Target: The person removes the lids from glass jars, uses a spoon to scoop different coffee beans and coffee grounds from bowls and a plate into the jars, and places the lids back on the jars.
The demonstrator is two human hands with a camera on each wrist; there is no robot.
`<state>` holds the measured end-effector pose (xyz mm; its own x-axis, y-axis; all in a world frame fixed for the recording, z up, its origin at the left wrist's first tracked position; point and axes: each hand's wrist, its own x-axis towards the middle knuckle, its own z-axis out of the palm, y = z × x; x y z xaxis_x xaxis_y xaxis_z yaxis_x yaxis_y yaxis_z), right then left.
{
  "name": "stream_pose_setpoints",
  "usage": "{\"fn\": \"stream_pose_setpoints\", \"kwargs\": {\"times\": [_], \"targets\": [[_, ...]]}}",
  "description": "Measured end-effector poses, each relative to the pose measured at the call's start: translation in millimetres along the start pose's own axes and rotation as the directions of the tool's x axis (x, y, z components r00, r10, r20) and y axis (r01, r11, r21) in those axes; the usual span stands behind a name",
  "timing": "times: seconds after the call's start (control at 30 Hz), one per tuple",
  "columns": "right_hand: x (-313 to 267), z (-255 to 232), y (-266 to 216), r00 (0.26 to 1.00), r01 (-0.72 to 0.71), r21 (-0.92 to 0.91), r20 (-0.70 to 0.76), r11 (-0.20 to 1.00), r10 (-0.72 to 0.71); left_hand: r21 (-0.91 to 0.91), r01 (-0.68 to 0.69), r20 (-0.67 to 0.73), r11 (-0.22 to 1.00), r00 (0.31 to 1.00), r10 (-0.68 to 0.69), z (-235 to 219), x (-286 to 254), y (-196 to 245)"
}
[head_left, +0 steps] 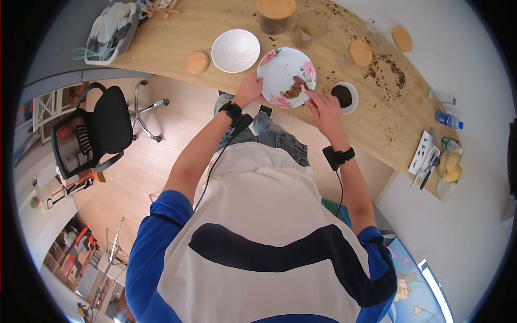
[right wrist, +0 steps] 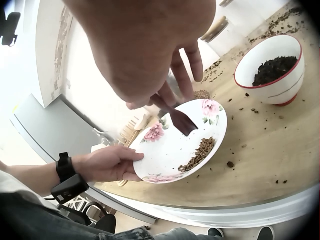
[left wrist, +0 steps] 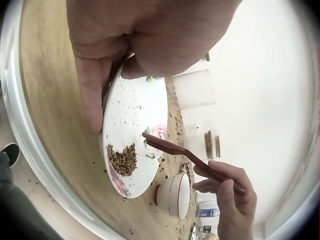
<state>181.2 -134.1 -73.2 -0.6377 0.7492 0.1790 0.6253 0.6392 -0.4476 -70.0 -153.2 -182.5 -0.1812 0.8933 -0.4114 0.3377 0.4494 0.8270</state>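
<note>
My left hand (head_left: 249, 90) grips the rim of a white plate (head_left: 276, 67) painted with pink flowers, thumb on the upper face and fingers beneath. A small pile of brown seeds (left wrist: 123, 160) lies near the plate's lower edge, with fine specks scattered over the rest. In my right hand (head_left: 326, 112) is a slim reddish-brown scoop (right wrist: 181, 121), gripped by its handle. Its flat tip hangs over the plate, apart from the pile in the right wrist view. Close to the right hand stands a white, red-rimmed bowl (right wrist: 295, 75) holding dark, crumbly leaf-like bits.
Left of the plate are a white bowl (head_left: 235, 51) and a round wooden lid (head_left: 197, 62). A wood-lidded jar (head_left: 276, 15) stands behind. Dark crumbs (head_left: 396, 70) litter the table's right side, near more wooden lids (head_left: 361, 53). A bottle (head_left: 448, 120) lies at the far right.
</note>
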Motion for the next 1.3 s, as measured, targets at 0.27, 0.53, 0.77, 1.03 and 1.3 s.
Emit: {"fn": "stream_pose_setpoints", "kwargs": {"times": [0.27,0.53,0.77,1.03,1.3], "targets": [[-7.5,2.5,2.1,0.997,-0.071,0.073,-0.007,0.995,0.071,0.086,-0.038,0.036,0.996,0.999,0.035,-6.2,-7.2,16.5],[-8.2,4.1,4.8,0.935,-0.317,0.263,-0.077,0.911,0.347,-0.054,-0.005,0.06,0.999,0.998,0.009,-13.1,-19.8,44.7],[-8.4,30.3,34.0,0.723,-0.578,0.593,0.056,0.56,0.688,0.192,-0.154,0.01,0.969,0.988,0.155,-12.4,-17.0,47.2],[-0.6,43.4,33.8,0.563,-0.556,0.83,0.415,-0.044,0.715,0.331,-0.213,-0.003,0.919,0.974,0.227,-21.9,-15.9,66.2],[12.1,59.6,27.9,0.591,-0.418,0.8,0.599,-0.429,0.54,0.368,-0.206,0.0,0.907,0.975,0.221,-24.0,-18.9,76.5]]}}
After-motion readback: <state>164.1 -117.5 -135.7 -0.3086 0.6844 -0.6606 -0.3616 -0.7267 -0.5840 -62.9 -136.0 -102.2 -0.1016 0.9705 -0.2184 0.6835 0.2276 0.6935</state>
